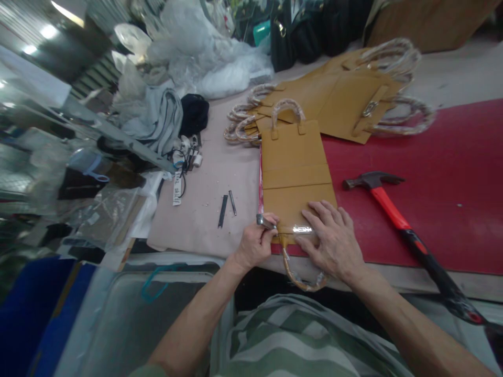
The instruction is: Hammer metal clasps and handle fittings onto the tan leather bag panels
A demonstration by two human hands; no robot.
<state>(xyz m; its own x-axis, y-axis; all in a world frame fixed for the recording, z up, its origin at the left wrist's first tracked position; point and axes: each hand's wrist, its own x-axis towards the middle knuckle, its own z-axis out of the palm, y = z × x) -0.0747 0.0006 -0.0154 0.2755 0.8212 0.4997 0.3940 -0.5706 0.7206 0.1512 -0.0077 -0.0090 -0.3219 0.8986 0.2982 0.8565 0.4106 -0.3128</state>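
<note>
A tan leather bag panel (294,152) lies flat in front of me, with a plastic-wrapped handle at its far end and another handle (304,285) hanging over the near table edge. My left hand (255,243) is closed round a short metal punch-like tool (266,222), at the panel's near left corner. What its tip touches is hidden by my fingers. My right hand (334,241) rests spread on the panel, beside a shiny metal clasp (302,229) under clear film. To the right, a claw hammer (393,207) with a red and black handle lies on a red mat (440,157).
Several more tan panels (334,99) with wrapped handles are stacked at the back. Two thin dark metal tools, one a flat strip (222,211), lie left of the panel. Cords and small items (188,154) sit farther left. A grey bin (157,314) stands below the table edge.
</note>
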